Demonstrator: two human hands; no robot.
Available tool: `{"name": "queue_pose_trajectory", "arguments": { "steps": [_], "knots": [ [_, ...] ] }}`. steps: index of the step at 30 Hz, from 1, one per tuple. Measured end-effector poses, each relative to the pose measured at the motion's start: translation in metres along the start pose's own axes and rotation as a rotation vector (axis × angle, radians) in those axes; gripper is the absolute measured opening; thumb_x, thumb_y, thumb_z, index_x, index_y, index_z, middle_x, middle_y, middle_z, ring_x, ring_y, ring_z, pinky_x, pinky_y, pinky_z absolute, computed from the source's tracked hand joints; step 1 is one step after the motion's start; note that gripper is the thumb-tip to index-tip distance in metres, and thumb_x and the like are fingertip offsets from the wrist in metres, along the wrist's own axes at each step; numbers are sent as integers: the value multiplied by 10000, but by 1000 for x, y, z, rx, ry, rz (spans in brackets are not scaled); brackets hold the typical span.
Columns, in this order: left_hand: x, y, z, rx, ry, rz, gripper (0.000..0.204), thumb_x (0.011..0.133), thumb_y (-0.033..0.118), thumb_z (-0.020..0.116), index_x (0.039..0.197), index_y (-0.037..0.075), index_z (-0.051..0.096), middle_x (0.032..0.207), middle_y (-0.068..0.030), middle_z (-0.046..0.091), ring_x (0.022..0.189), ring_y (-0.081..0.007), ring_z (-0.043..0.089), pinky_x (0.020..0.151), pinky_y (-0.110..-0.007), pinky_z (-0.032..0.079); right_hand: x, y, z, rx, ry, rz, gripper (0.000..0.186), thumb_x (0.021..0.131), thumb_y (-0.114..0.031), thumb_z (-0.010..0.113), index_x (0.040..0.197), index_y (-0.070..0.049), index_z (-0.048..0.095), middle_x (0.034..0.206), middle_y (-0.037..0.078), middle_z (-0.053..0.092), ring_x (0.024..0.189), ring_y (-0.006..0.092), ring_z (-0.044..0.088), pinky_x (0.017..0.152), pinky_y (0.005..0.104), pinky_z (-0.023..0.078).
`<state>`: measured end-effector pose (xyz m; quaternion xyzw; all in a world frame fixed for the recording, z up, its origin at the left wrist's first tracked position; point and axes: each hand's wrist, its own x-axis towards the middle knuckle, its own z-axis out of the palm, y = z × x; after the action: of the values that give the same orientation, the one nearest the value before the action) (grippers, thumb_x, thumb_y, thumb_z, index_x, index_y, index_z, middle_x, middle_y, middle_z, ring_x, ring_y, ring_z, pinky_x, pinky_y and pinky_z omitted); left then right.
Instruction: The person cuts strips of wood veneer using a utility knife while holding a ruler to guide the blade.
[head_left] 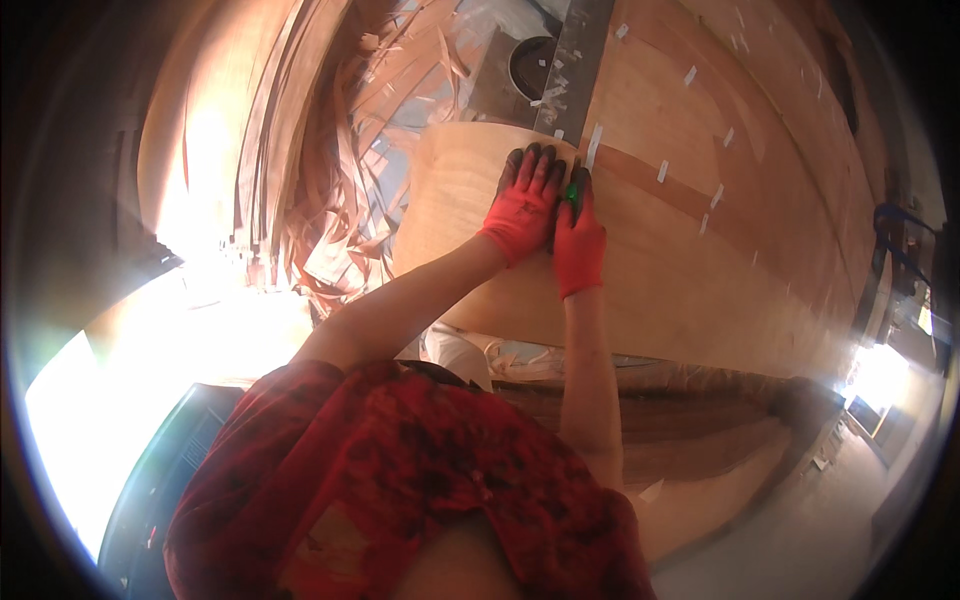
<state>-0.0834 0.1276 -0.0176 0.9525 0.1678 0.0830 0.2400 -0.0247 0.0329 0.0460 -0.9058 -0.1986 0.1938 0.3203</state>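
In red gloves with dark fingertips, my left hand (520, 205) lies flat with fingers extended on a pale wood veneer sheet (460, 285). Just right of it, my right hand (580, 240) grips a small green tool (572, 192) along the seam between the pale sheet and the larger veneer panel (720, 260), which carries several short strips of white tape. A long dark metal strip (567, 60) runs upward from beyond my fingers. The working end of the green tool is hidden.
A heap of veneer offcuts (340, 230) lies to the left, beside standing curved wood sheets (215, 110) in bright light. A dark round piece (530, 68) sits left of the metal strip. Below the panel are darker stacked sheets (710, 450); a grey floor (820, 520) shows at the lower right.
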Motion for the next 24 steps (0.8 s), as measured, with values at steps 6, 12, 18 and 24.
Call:
{"name": "queue_pose_trajectory", "arguments": {
  "steps": [6,12,18,24],
  "knots": [
    [2,-1,0,53,5,7,617,994,315,418,1515,-7,343,1610,-249,262,1515,-433,174,1235,-580,84,11,-3,2,-83,19,-56,548,1001,-267,513,1532,-225,384,1122,217,692,946,443,667,791,526,544],
    [3,1,3,74,6,16,607,999,319,410,1512,-3,362,1601,-251,283,1507,-444,186,1233,-582,86,18,7,6,-253,-44,7,589,1004,-263,501,1561,-272,307,1056,221,707,902,440,678,768,530,548],
    [1,0,2,31,-31,0,651,975,348,474,1524,20,351,1604,-254,271,1500,-467,182,1225,-590,121,2,13,9,-218,-60,-3,596,994,-230,496,1559,-255,307,1059,234,703,906,443,679,767,537,549],
    [2,0,4,61,8,13,673,956,349,491,1510,-7,352,1589,-269,289,1493,-475,195,1221,-596,107,-30,5,6,-234,-128,130,575,1002,-217,467,1555,-214,309,1132,216,692,944,459,668,789,549,546]
  ]
}}
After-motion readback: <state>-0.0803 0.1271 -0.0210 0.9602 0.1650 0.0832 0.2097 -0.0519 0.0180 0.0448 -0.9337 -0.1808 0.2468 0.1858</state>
